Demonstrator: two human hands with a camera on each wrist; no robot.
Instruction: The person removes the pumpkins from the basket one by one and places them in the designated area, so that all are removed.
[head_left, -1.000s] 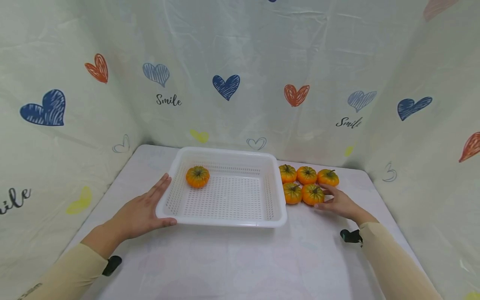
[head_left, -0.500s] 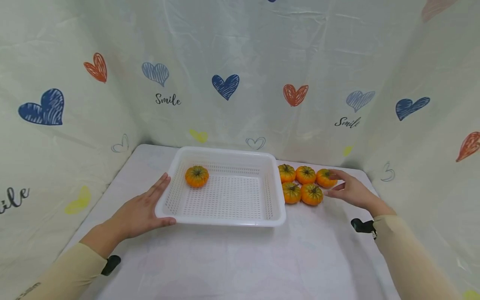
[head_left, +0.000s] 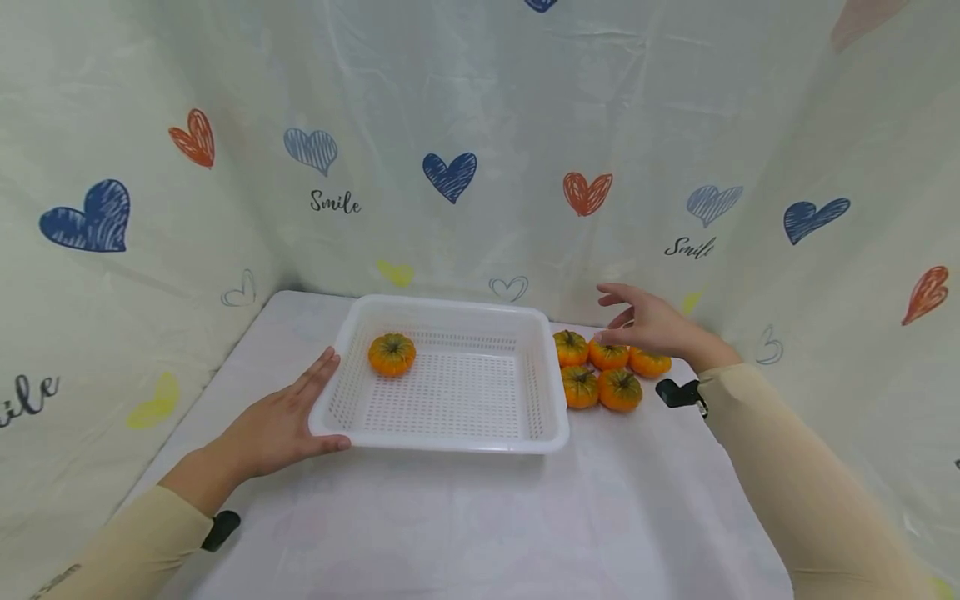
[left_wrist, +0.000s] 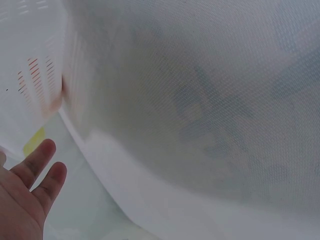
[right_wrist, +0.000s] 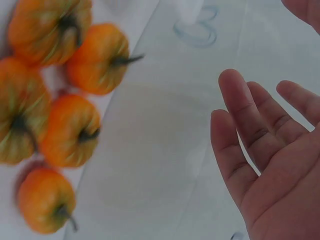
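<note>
A white plastic basket [head_left: 450, 445] with slotted walls stands on the table, one small orange pumpkin [head_left: 392, 355] at its left rear. My left hand [head_left: 273, 425] lies against its left front corner, fingers straight along the left side and thumb at the front rim. In the left wrist view, the basket wall [left_wrist: 30, 90] is close to the spread fingers [left_wrist: 37, 162]. My right hand [head_left: 645, 321] hovers over the back row of several pumpkins [head_left: 620, 390], partly covering that row. Its fingers [right_wrist: 240, 102] are extended, with nothing in them.
The pumpkins stand in two rows right beside the basket's right wall. A pale curtain [head_left: 450, 242] printed with hearts hangs behind the white table [head_left: 480, 525] and along both sides.
My right hand has left the front right pumpkin, passed the back right one, then risen and moved left above the back row. The left hand and basket stay put.
</note>
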